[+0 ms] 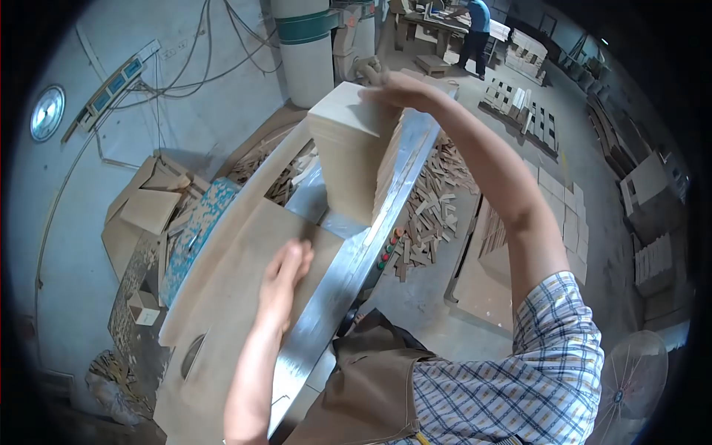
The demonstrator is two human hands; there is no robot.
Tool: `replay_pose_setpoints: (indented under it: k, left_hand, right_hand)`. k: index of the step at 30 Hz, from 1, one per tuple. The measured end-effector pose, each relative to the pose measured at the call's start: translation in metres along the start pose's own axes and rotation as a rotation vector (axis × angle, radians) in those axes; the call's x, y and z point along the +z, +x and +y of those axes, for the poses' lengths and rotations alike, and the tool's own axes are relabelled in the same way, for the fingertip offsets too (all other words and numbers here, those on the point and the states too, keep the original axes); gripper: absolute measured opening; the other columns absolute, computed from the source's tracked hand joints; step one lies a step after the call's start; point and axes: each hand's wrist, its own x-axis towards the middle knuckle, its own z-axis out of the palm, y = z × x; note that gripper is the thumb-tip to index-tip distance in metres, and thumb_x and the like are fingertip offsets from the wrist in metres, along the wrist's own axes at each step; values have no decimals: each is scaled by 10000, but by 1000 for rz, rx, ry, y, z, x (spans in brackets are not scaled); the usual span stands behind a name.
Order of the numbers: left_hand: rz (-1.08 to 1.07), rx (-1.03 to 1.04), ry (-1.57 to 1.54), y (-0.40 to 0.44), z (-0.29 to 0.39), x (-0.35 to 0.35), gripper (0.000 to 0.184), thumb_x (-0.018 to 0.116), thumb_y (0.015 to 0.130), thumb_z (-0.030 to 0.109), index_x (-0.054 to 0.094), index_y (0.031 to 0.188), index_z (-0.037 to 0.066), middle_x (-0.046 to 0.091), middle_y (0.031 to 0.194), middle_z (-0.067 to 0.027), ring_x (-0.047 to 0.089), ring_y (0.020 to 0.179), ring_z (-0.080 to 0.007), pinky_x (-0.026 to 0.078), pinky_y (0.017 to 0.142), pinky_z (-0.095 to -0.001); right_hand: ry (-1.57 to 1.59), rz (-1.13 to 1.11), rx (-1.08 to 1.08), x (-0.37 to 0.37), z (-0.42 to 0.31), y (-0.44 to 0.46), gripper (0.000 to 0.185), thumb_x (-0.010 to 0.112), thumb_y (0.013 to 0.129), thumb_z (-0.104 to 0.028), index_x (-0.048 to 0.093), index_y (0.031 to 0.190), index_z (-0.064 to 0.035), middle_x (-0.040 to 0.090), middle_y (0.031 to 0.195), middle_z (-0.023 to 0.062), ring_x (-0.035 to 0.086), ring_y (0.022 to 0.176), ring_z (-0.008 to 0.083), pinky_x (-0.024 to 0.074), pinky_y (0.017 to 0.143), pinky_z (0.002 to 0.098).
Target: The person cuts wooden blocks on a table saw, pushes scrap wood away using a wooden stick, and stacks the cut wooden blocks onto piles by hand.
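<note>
A tall stack of thin pale wooden boards [343,167] stands upright on the metal surface of a saw-like table [326,297]. My right hand [389,90] reaches across to the upper far end of this stack, its fingers stretched out over the top edge; part of the hand's underside is hidden. Lower down, my left hand [288,268] hovers at or just above a wide flat board [245,274], beside its far edge. Its fingers are loosely curled, slightly blurred, and nothing shows in them. Whether it touches the board I cannot tell.
Wood offcuts [430,215] lie heaped on the floor beyond the table. Red and green buttons [391,248] line its side. Stacked boards [482,259] sit on the right, near a fan [619,393]. Another person [475,37] stands at a far bench. Scrap panels [148,208] lean left.
</note>
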Motion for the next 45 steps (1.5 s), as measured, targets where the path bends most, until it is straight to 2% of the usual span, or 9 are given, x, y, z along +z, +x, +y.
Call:
replay_pose_setpoints:
  k: [1, 5, 11, 24, 29, 33, 37, 40, 45]
  left_hand:
    - [-32, 8, 25, 23, 23, 21, 737, 611, 1036, 505, 475, 1461, -82, 598, 1422, -224, 603, 1305, -291, 446, 1132, -399]
    - [-90, -24, 66, 115, 73, 87, 820, 639, 1003, 561, 464, 1471, -89, 600, 1411, -231, 620, 1261, -296, 463, 1093, -383]
    - [-66, -178, 75, 178, 101, 142, 515, 674, 985, 556, 621, 1064, 49, 628, 952, -60, 644, 851, -186, 545, 819, -357]
    - [11, -89, 194, 177, 109, 133, 416, 702, 974, 408, 682, 1042, -1, 634, 846, -28, 588, 669, -127, 483, 594, -293]
    - [18, 78, -220, 155, 97, 101, 389, 776, 923, 335, 689, 1154, 34, 729, 1008, -70, 695, 851, -156, 578, 697, -310]
    - [41, 68, -305, 101, 61, 50, 484, 805, 883, 338, 660, 1238, 43, 697, 1193, -120, 638, 1146, -235, 523, 958, -487]
    - [348, 178, -352, 26, -34, -7, 426, 829, 851, 251, 564, 1119, 52, 616, 937, -48, 575, 833, -128, 508, 691, -306]
    - [486, 241, -409, -4, -110, -23, 534, 779, 842, 217, 576, 1291, 12, 627, 950, -48, 593, 845, -114, 513, 683, -290]
    - [681, -5, -500, -80, -217, -51, 574, 784, 814, 271, 609, 1263, -41, 621, 944, -66, 610, 883, -172, 520, 763, -318]
  right_hand:
    - [240, -329, 139, 2, 15, 10, 592, 712, 902, -552, 733, 1153, -17, 709, 1105, 144, 665, 1001, 257, 525, 875, 400]
    - [265, -433, 92, -12, 12, 3, 641, 718, 868, -615, 779, 1083, -14, 722, 968, 100, 633, 909, 201, 490, 798, 377]
    - [244, -421, 151, -14, 7, 3, 713, 741, 818, -644, 776, 1018, 40, 722, 948, 125, 624, 913, 208, 483, 803, 390]
    - [334, -341, 62, -2, 3, 6, 697, 792, 800, -591, 773, 1054, 58, 739, 943, 165, 676, 889, 253, 510, 760, 401]
    - [345, -275, 47, -13, -40, -21, 680, 736, 871, -643, 747, 924, 35, 718, 841, 111, 669, 796, 193, 518, 684, 374]
    - [779, -214, -39, 13, -92, -73, 424, 678, 1013, -303, 617, 1260, 37, 690, 957, 42, 629, 797, 121, 509, 690, 278]
    - [972, -597, 42, 120, -128, -105, 643, 670, 1001, -223, 422, 1539, 26, 594, 1411, 173, 611, 1223, 245, 501, 1018, 362]
    - [795, -917, 129, 269, -79, -80, 695, 658, 1007, -339, 422, 1525, 60, 578, 1427, 197, 568, 1289, 265, 421, 1117, 410]
    - [1064, -1592, 212, 307, -219, -167, 572, 655, 1010, -263, 491, 1453, 60, 610, 1349, 202, 599, 1246, 298, 470, 1056, 397]
